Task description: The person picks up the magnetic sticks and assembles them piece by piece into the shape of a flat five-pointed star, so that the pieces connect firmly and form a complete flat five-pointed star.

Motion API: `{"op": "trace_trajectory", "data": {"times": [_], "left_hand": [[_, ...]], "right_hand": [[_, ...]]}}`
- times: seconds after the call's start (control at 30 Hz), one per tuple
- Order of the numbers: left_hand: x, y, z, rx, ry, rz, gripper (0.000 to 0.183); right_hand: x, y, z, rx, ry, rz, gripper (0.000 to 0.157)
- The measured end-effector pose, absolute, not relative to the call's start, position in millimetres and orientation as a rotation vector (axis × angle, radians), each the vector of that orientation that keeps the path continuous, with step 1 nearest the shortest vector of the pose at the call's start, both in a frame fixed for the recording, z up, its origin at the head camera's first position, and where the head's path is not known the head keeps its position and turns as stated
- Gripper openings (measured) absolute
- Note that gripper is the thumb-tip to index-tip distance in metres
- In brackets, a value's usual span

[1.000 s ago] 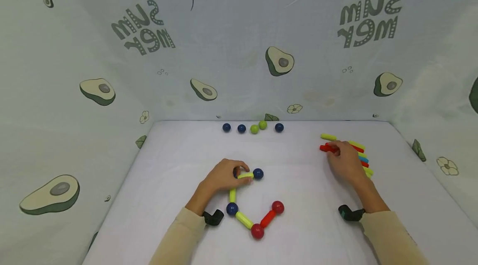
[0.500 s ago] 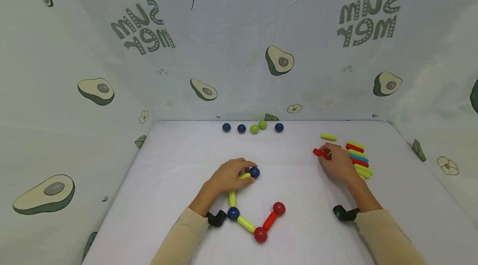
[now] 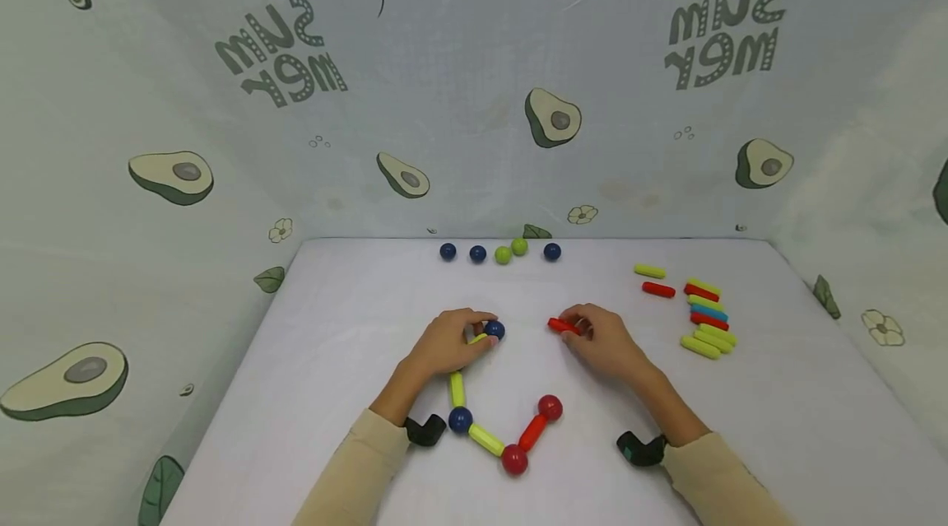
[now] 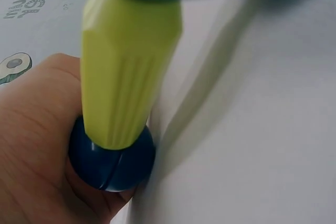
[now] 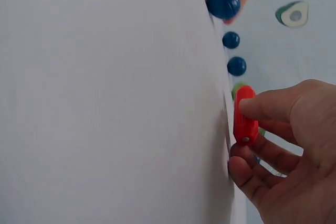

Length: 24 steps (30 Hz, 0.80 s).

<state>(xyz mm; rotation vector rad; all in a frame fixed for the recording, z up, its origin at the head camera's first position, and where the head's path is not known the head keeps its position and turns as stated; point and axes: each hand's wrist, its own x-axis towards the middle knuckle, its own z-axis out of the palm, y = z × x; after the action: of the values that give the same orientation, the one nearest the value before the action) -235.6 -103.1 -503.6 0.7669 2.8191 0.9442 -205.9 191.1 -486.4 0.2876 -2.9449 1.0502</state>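
My left hand (image 3: 448, 342) grips the upper end of a chain of magnetic rods and balls, fingers and thumb at a blue ball (image 3: 494, 330) and the yellow rod (image 4: 123, 72) behind it. From under that hand the chain runs down through a yellow rod (image 3: 457, 388), a blue ball (image 3: 461, 420), another yellow rod (image 3: 485, 439) and a red ball (image 3: 514, 459). It then bends up along a red rod to a second red ball (image 3: 550, 407). To the right, my right hand (image 3: 609, 345) pinches a loose red magnetic rod (image 5: 245, 121), a metal dot showing at its end.
Blue balls (image 3: 477, 254) and green balls (image 3: 503, 255) lie in a row along the table's back edge. At the right are several loose rods, among them a blue rod (image 3: 708, 314), a red rod (image 3: 658, 290) and a yellow rod (image 3: 699, 346). Printed cloth (image 3: 474, 98) hangs behind.
My right hand has picked a red rod from the loose rods and carried it left towards the chain. My left hand has shifted its fingers onto the end blue ball.
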Motion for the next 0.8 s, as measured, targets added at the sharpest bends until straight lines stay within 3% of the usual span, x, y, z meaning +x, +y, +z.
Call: {"op": "trace_trajectory", "data": {"times": [0.37, 0.8], "left_hand": [[-236, -102, -506, 0.816, 2.804, 0.946, 0.041], [-231, -94, -498, 0.889, 2.814, 0.818, 0.043]], "right_hand": [[-196, 140, -489, 0.445, -2.960, 1.163, 0.028], [-183, 148, -490, 0.391, -2.967, 1.172, 0.030]]}}
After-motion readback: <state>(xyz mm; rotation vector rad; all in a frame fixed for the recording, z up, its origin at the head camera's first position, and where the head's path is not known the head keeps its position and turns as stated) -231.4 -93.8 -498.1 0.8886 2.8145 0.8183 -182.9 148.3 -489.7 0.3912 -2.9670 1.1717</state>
